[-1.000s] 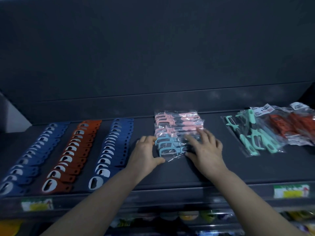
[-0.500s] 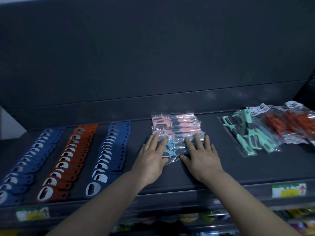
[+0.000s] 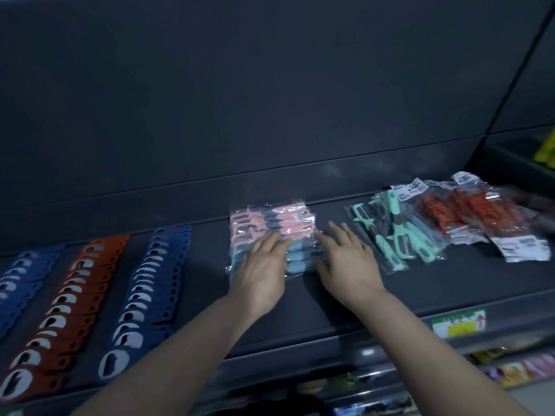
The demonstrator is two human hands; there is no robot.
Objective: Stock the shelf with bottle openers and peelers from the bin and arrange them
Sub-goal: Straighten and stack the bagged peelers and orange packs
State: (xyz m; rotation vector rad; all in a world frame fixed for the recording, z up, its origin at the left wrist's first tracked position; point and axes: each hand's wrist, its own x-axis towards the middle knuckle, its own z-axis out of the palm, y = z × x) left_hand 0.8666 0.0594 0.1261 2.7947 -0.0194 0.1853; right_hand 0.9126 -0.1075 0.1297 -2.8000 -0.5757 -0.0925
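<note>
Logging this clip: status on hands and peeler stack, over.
Left hand open, flat on peeler stack. Right hand open, at its right edge. Nothing blocking.

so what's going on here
A person is arranging stock on a dark shelf. The left hand lies flat on a stack of bagged pink and blue peelers mid-shelf. The right hand, fingers straight, is at the stack's right edge. To the left run three neat rows of openers: blue, red, blue. To the right, green peelers and red packs lie in loose bags.
</note>
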